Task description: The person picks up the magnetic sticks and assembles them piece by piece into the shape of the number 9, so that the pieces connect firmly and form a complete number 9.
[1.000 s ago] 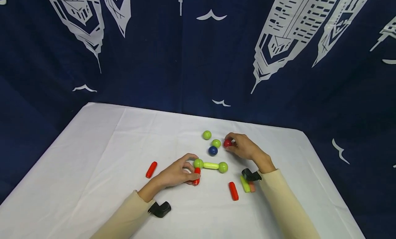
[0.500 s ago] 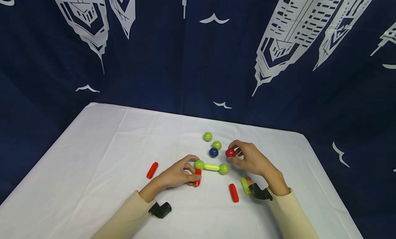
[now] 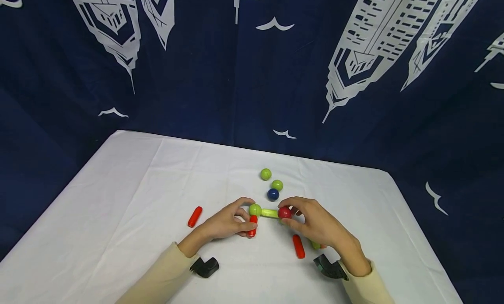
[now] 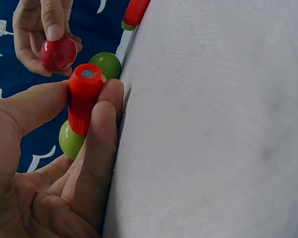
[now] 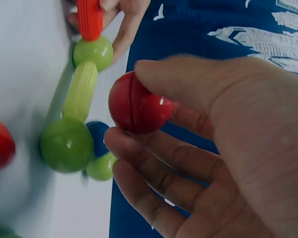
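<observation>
A red rod (image 3: 253, 228) is pinched between the thumb and fingers of my left hand (image 3: 226, 221). Its far end touches a green ball (image 3: 254, 210). From that ball a yellow-green ribbed rod (image 3: 270, 213) runs right to a second green ball (image 5: 67, 145), which the head view mostly hides. My right hand (image 3: 316, 221) pinches a red ball (image 3: 285, 213) between thumb and fingertips. In the right wrist view the red ball (image 5: 139, 103) is apart from that second green ball. A round grey disc shows on the near end of the red rod (image 4: 84, 106).
Behind the joined pieces lie a blue ball (image 3: 273, 194) and two loose green balls (image 3: 277, 185). One red rod (image 3: 194, 216) lies at left, another red rod (image 3: 299, 246) at right. A yellow-green rod (image 3: 316, 245) is partly covered by my right hand. A white cloth (image 3: 130, 199) covers the table.
My right hand has brought the red ball from beside the loose balls toward me, over the right end of the joined pieces. My left hand keeps its hold on the red rod.
</observation>
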`<action>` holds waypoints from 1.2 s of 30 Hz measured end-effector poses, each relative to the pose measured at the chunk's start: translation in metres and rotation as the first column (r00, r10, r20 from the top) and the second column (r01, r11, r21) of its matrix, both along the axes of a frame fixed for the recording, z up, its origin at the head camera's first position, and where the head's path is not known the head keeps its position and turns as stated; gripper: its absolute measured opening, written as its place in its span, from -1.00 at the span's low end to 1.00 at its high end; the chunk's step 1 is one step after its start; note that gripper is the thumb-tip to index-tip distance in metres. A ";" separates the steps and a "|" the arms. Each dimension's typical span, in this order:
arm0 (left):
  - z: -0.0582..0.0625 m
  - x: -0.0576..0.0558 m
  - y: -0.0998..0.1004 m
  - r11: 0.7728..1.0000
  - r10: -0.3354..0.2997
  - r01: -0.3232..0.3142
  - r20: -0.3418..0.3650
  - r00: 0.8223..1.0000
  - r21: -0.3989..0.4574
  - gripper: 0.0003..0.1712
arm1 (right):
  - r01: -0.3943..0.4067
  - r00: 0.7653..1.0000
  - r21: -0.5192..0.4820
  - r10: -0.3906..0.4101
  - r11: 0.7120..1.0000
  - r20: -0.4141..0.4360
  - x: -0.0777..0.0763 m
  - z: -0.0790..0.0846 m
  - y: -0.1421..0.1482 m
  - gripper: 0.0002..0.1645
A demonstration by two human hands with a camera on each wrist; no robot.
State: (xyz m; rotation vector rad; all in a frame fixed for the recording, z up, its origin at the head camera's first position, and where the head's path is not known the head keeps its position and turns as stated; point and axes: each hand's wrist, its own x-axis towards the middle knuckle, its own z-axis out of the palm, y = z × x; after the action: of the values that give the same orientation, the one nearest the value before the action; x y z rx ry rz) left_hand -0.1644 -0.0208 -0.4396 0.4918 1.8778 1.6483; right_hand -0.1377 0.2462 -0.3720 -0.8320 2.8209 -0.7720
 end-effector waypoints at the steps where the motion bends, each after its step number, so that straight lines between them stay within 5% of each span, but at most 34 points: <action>1: 0.000 0.000 0.000 1.000 -0.002 0.002 -0.002 1.000 -0.002 -0.26 | -0.002 1.000 -0.002 0.002 1.000 0.007 0.001 -0.001 -0.001 -0.66; 12: -0.002 0.000 -0.001 1.000 -0.004 0.003 -0.007 1.000 -0.013 -0.26 | -0.041 0.996 -0.004 0.041 0.999 0.075 0.013 -0.003 -0.015 -0.68; 25: -0.002 -0.001 -0.001 1.000 0.014 -0.014 -0.019 1.000 -0.002 -0.28 | -0.121 0.992 0.049 0.123 0.991 -0.031 0.022 -0.018 -0.036 -0.66; 36: -0.003 -0.001 0.000 1.000 0.012 -0.012 -0.041 0.999 -0.011 -0.31 | -0.142 0.990 0.066 0.143 0.988 -0.003 0.033 -0.019 -0.054 -0.68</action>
State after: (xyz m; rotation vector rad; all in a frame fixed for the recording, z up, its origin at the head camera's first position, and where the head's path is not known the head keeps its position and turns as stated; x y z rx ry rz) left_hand -0.1659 -0.0205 -0.4427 0.5142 1.9222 1.6459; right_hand -0.1045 0.1919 -0.3912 -1.0149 2.7397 -0.6534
